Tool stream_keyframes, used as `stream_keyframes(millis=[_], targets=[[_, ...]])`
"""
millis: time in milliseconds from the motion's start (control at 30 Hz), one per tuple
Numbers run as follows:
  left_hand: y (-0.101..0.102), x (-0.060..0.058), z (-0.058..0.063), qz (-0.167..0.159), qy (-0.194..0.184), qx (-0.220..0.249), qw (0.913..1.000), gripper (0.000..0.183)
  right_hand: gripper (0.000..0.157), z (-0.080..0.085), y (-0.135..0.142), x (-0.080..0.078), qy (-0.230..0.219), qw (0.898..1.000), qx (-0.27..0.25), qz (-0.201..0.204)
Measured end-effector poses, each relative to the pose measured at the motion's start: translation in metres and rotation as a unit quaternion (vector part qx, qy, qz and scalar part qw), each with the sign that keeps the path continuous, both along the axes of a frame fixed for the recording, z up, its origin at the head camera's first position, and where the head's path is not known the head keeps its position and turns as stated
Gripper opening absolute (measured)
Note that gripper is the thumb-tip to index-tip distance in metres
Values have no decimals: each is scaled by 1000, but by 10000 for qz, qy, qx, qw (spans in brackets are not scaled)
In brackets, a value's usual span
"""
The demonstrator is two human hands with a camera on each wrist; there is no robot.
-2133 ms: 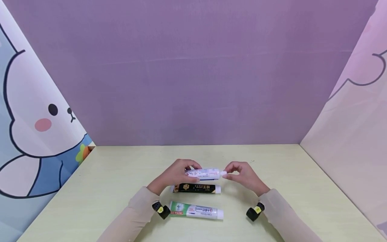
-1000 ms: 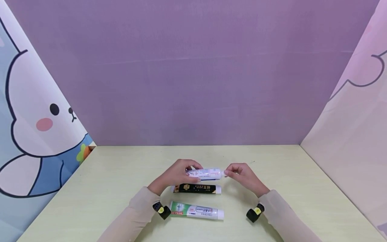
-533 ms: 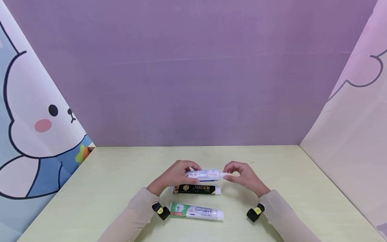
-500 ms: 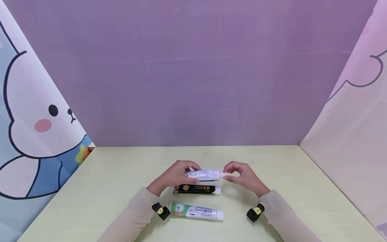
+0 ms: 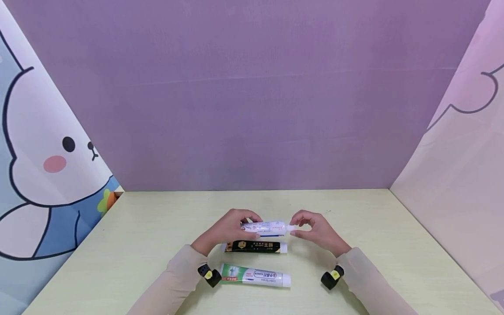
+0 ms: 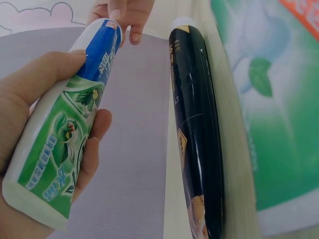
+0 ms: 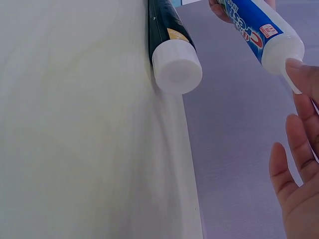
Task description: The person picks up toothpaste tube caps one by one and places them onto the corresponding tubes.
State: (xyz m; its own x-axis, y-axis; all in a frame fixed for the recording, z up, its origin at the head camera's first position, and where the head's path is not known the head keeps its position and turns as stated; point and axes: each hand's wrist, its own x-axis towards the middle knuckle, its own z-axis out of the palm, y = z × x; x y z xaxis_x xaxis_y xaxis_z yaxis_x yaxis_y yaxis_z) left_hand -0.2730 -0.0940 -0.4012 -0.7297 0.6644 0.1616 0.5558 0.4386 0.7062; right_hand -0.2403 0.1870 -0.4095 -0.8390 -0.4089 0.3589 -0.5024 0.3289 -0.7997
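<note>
A toothpaste tube point(image 5: 269, 228) is held sideways above the table by my left hand point(image 5: 230, 225). Its printed blue and green side shows in the left wrist view, with the thumb on one edge and fingers behind. At the tube's right end, my right hand point(image 5: 316, 227) pinches the small white cap point(image 5: 290, 228) between thumb and fingertips. The right wrist view shows the thumb touching this narrow cap point(image 7: 290, 82), with the other fingers spread below. Just nearer than the held tube lies a black toothpaste tube point(image 5: 257, 246) with a white cap.
Closer to the front, a green and white toothpaste tube point(image 5: 256, 275) lies on the pale table point(image 5: 157, 218), cap to the right. A purple panel point(image 5: 252, 96) rises behind the table. Printed side panels flank it, the left one with a cartoon animal point(image 5: 51, 131).
The right thumb and fingers have shifted around the cap: drawn together a second ago, now thumb lower and fingertips above. The left hand and its tube stay nearly in place, as do the lying tubes.
</note>
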Motion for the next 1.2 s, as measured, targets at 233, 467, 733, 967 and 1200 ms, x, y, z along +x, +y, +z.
stream_keyframes(millis=[233,467,733,967,1200], targets=[[1,0,0,-19,-10,25,10000,29,18,-14,5,-9,83,9999,13,-76],[-1,1,1,-52,-20,65,10000,28,16,-22,9,-15,-53,9996,90,-245],[-1,1,1,-113,27,106,9999,28,11,-21,9,-14,-142,9996,65,-250],[0,1,2,-80,59,83,9999,28,6,-22,9,-15,-170,9995,76,-256],[2,0,2,-106,104,83,9999,28,8,-20,8,-15,-204,9994,132,-227]])
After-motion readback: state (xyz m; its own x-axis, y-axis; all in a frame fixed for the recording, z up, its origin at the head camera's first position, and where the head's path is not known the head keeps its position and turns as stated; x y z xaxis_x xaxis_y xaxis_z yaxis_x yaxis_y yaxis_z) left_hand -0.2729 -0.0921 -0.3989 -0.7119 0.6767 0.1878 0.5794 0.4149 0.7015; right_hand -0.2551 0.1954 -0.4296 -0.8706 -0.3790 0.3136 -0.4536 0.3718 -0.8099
